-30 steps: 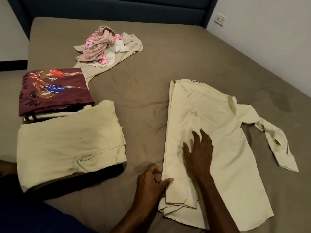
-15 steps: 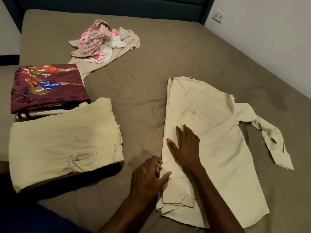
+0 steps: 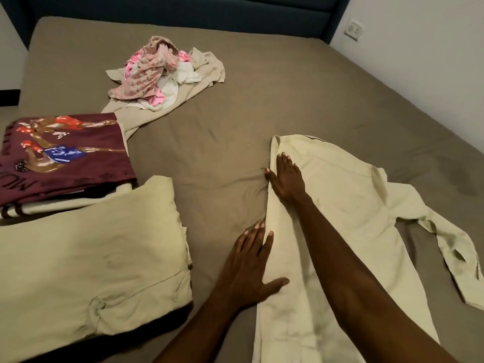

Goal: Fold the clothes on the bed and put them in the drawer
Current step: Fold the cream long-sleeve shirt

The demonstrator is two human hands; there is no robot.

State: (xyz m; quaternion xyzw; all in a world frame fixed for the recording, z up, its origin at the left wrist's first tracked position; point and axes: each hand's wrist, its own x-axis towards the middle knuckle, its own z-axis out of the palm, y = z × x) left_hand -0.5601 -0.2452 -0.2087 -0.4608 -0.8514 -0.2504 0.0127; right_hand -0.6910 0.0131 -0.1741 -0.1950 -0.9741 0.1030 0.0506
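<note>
A cream long-sleeved shirt [image 3: 348, 221] lies on the brown bed [image 3: 262, 82], its left side folded inward and one sleeve [image 3: 461, 258] trailing to the right. My right hand [image 3: 286, 179] lies flat, fingers apart, on the folded edge near the collar. My left hand [image 3: 250, 268] presses flat on the same edge lower down, thumb on the cloth. Folded cream trousers [image 3: 89, 260] and a folded maroon printed shirt [image 3: 60, 158] sit at the left. A heap of unfolded pink, white and beige clothes [image 3: 162, 72] lies further up the bed.
A dark blue headboard [image 3: 183, 9] runs along the far end. A white wall with a socket [image 3: 354, 29] borders the bed's right side. No drawer is in view.
My right hand has slid up the shirt's folded edge from the lower middle to near the collar. My left hand has opened from a pinch on the hem and now lies flat.
</note>
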